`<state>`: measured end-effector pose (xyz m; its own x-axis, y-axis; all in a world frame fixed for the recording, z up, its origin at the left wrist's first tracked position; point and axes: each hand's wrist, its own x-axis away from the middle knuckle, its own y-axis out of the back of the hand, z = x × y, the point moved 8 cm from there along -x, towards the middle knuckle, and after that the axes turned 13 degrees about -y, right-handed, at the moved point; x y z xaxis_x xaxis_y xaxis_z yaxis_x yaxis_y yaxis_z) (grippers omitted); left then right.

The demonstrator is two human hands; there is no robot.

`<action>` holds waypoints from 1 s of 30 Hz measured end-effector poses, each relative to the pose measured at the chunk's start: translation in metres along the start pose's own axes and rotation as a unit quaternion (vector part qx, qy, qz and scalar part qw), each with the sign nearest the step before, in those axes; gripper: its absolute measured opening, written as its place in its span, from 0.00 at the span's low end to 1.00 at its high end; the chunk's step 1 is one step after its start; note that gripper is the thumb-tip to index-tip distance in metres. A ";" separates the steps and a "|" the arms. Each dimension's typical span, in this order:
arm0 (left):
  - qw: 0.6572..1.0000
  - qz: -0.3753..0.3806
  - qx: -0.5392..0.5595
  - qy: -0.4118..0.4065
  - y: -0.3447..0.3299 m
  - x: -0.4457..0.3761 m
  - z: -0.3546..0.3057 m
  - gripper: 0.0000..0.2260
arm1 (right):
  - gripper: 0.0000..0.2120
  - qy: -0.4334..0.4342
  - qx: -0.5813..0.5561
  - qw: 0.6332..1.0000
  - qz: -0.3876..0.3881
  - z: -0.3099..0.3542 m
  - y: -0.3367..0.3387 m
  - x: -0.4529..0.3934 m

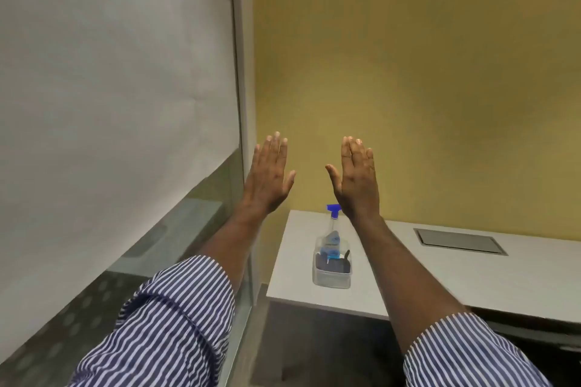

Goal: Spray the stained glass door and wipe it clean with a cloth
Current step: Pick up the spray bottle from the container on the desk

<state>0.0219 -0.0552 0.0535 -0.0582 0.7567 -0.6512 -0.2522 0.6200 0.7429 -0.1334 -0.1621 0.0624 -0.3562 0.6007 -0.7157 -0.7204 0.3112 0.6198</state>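
Left hand [269,176]: raised flat, fingers spread wide, holding nothing; at 11 o'clock
Right hand [356,177]: likewise flat and empty; at 1 o'clock
Spray bottle [332,223]: in clear tub [331,280] on white desk [440,280]; 5 o'clock
Glass door [110,104]: 9 o'clock, frosted

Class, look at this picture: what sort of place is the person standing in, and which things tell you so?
Probably an office: a frosted glass door, a white desk with a cable hatch, and a plain yellow wall.
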 end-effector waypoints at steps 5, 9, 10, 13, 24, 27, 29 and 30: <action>0.998 0.053 0.040 -0.008 -0.086 -0.023 -0.010 0.33 | 0.32 -0.002 0.007 1.000 0.018 -0.044 -0.047 -0.021; 0.994 0.081 0.070 -0.003 -0.154 -0.043 -0.017 0.33 | 0.33 -0.001 -0.006 0.999 0.044 -0.084 -0.090 -0.041; 0.993 0.091 0.077 0.001 -0.172 -0.047 -0.020 0.33 | 0.33 -0.001 -0.008 0.999 0.054 -0.096 -0.103 -0.045; 0.988 0.113 0.104 0.009 -0.218 -0.058 -0.029 0.33 | 0.33 -0.007 -0.033 0.997 0.072 -0.135 -0.138 -0.058; 0.944 0.210 0.207 0.148 -0.371 -0.039 -0.042 0.33 | 0.32 -0.073 -0.128 0.968 0.203 -0.243 -0.260 -0.057; 0.916 0.234 0.251 0.209 -0.409 -0.025 -0.042 0.33 | 0.33 -0.111 -0.165 0.948 0.249 -0.260 -0.291 -0.051; 0.893 0.252 0.279 0.248 -0.435 -0.016 -0.043 0.33 | 0.34 -0.139 -0.191 0.931 0.277 -0.269 -0.311 -0.046; 0.881 0.259 0.293 0.266 -0.448 -0.011 -0.044 0.33 | 0.35 -0.152 -0.202 0.922 0.293 -0.272 -0.321 -0.044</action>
<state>0.0934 -0.3507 -0.2788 -0.5035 0.8615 -0.0664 0.4734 0.3393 0.8129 -0.0487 -0.4892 -0.1925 -0.6166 0.7757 -0.1346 -0.6417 -0.3961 0.6568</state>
